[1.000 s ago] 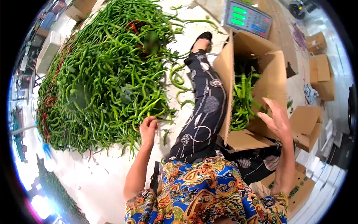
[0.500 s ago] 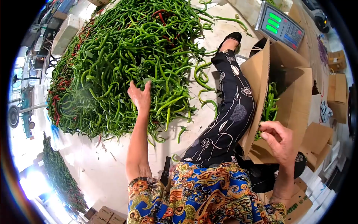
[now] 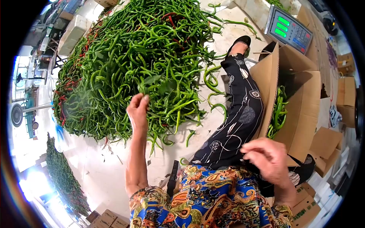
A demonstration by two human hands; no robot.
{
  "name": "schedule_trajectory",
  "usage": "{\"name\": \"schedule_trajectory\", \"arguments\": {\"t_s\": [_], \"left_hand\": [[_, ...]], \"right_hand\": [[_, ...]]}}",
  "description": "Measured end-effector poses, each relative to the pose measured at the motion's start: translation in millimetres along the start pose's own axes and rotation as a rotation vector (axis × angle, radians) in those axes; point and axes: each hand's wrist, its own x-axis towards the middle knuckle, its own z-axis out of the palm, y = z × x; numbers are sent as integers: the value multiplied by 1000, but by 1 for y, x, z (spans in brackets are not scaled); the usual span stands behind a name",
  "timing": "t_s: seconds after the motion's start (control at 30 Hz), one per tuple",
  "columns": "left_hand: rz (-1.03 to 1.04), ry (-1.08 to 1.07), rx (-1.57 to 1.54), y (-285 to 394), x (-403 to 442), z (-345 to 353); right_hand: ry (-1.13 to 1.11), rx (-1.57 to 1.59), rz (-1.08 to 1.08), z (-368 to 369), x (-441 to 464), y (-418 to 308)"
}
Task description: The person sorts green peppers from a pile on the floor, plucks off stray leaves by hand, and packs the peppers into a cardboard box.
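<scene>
A large heap of green chili peppers (image 3: 118,68), with some red ones among them, spreads over the pale floor. Over the heap's near part, my left hand (image 3: 138,108) pinches a green leafy sprig (image 3: 142,88) between thumb and fingers. My right hand (image 3: 266,157) is over my lap, left of the near end of an open cardboard box (image 3: 302,114), its fingers curled and apart from the thumb, with nothing visible in them. Green peppers (image 3: 279,114) lie inside the box, partly hidden by its left flap.
A digital scale (image 3: 289,28) with a lit green display stands beyond the box. My outstretched leg (image 3: 243,102) lies between heap and box. Other cartons (image 3: 325,146) are at the right. Loose peppers (image 3: 215,79) lie beside the heap.
My left hand has closed from an open reach and now pinches greenery at the heap. My right hand has come out of the box area and moved left and down toward my lap.
</scene>
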Motion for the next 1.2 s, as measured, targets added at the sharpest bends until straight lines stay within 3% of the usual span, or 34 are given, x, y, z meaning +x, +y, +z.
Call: {"name": "schedule_trajectory", "arguments": {"t_s": [0.13, 0.17, 0.23, 0.4, 0.47, 0.5, 0.53, 0.6, 0.67, 0.73, 0.8, 0.9, 1.03, 1.13, 1.17, 1.2], "left_hand": [[-29, -11, -135, 20, -53, 11], [-69, -20, -217, 21, -64, 11], [-151, -23, -344, 15, -83, 11], [33, -87, -58, 40, -139, 13], [9, -181, -36, 37, -152, 16], [235, -264, 93, 32, -158, 20], [233, -376, 220, 45, -165, 22], [509, -447, 221, 35, -167, 31], [383, -519, 83, 30, -165, 29], [131, -306, 107, 12, -144, 20], [-16, -66, 21, 3, -92, 20], [128, 142, 271, -87, -4, 13], [-103, 73, 729, -97, 45, 26], [-153, 68, 269, -119, 53, 30], [-325, -49, -122, -87, 35, 32], [-410, -78, -285, -59, 16, 33]], "right_hand": [[-205, 289, 203, 56, 15, 17], [-225, 388, 133, 70, 19, 27], [-200, 471, 212, 91, 29, 32], [-179, 530, 299, 121, 48, 75], [-193, 745, 367, 130, 48, 80], [-223, 864, 431, 132, 48, 79], [-254, 984, 492, 133, 48, 78], [-196, 981, 481, 131, 49, 89], [-126, 975, 476, 128, 49, 110], [14, 974, 485, 127, 50, 109], [-55, 850, 513, 122, 52, 101], [-115, 578, 343, 131, 54, 106], [-165, 405, 257, 133, 57, 92], [-141, 299, 210, 133, 58, 95], [-114, 296, 212, 133, 58, 98], [-87, 297, 217, 133, 57, 100]]}}
